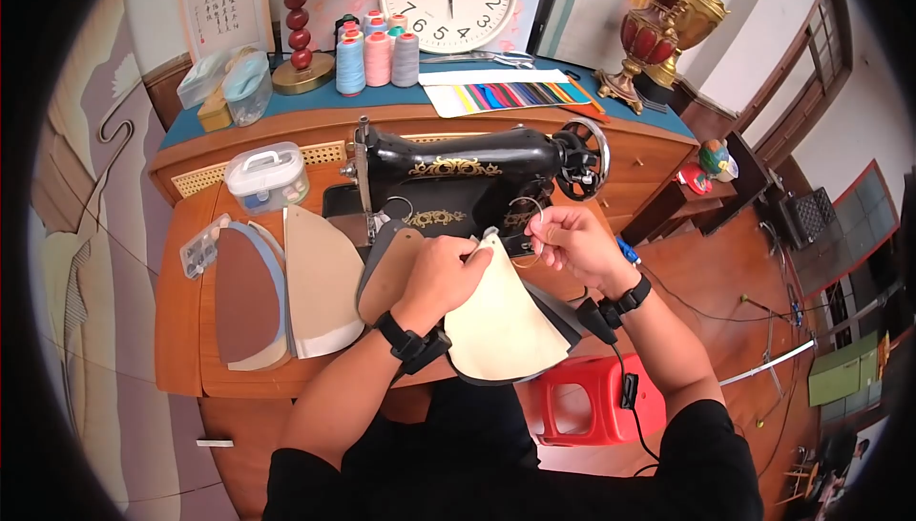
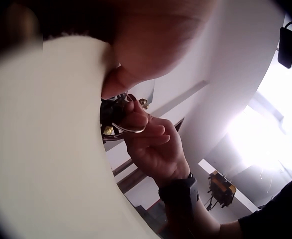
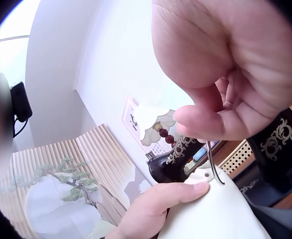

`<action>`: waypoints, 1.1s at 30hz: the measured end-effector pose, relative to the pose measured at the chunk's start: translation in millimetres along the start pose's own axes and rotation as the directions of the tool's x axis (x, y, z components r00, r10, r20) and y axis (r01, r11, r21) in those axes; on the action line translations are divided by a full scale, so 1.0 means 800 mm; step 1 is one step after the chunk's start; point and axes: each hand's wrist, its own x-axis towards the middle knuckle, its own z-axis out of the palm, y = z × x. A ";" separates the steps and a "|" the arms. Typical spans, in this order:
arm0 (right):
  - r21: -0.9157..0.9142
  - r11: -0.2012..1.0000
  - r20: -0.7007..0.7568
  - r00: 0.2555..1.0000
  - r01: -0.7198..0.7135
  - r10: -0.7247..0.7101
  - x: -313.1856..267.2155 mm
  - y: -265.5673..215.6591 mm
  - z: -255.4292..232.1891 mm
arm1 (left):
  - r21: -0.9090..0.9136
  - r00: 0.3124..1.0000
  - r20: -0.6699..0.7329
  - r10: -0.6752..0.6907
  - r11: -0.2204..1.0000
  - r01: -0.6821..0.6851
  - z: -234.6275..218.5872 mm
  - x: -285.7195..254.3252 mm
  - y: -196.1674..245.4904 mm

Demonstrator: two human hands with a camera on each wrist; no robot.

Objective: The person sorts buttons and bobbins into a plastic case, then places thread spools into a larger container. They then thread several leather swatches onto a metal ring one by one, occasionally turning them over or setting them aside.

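Note:
A cream fan-shaped piece (image 1: 498, 319) lies over dark pieces, its narrow end up. My left hand (image 1: 441, 278) pinches it near that tip, thumb on top. My right hand (image 1: 575, 246) pinches a thin metal ring (image 1: 528, 200) just right of the tip. In the right wrist view the ring (image 3: 213, 164) hangs from the right fingers, its lower end against the cream piece (image 3: 211, 214) beside a small hole near the left thumb. In the left wrist view the cream piece (image 2: 46, 124) hides much, and the ring (image 2: 128, 129) crosses the right fingers.
A black sewing machine (image 1: 448, 163) stands just behind the hands. Brown and tan pieces (image 1: 320, 282) lie on the wooden table (image 1: 181, 330) at left, near a clear-lidded box (image 1: 267, 177). Thread spools (image 1: 378, 58) and a colour card (image 1: 506, 93) are at the back; a red stool (image 1: 563, 411) stands below.

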 end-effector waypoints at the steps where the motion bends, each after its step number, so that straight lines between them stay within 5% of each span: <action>1: 0.004 1.000 -0.003 1.000 -0.003 0.003 -0.003 -0.001 0.001 | -0.041 1.000 0.002 -0.001 0.999 0.001 -0.003 0.000 0.001; 4: -0.078 0.996 -0.050 0.998 0.032 -0.036 -0.020 -0.004 0.007 | -0.075 1.000 -0.009 0.005 0.997 -0.006 0.000 0.003 -0.007; 6: -0.578 0.809 -0.006 0.991 0.105 -0.133 -0.036 -0.008 0.003 | -0.076 1.000 -0.023 0.010 0.997 -0.012 0.001 0.002 -0.010; 7: -0.577 0.810 -0.011 0.991 0.102 -0.133 -0.037 -0.006 -0.006 | -0.004 0.999 -0.026 -0.026 1.000 0.026 0.001 0.000 -0.010; 9: -0.861 0.188 0.348 0.816 0.473 -0.461 -0.030 0.004 -0.033 | 0.068 0.998 -0.032 -0.062 0.996 0.064 -0.004 -0.004 -0.008; 17: -0.894 0.169 0.304 0.839 0.414 -0.451 0.009 0.033 -0.068 | 0.385 0.984 0.118 -0.131 0.920 0.076 -0.043 -0.012 0.023; 20: -0.877 0.163 0.327 0.808 0.453 -0.490 0.030 0.043 -0.069 | 0.342 0.975 0.162 -0.151 0.936 0.088 -0.050 -0.019 0.036; 28: -0.957 0.087 0.230 0.909 0.275 -0.348 0.053 0.068 -0.067 | 0.338 0.973 0.186 -0.135 0.939 0.065 -0.039 -0.043 0.019; 33: -0.949 0.187 0.170 0.910 0.255 -0.379 0.042 0.064 -0.062 | 0.355 0.973 0.174 -0.152 0.931 0.082 -0.041 -0.052 0.024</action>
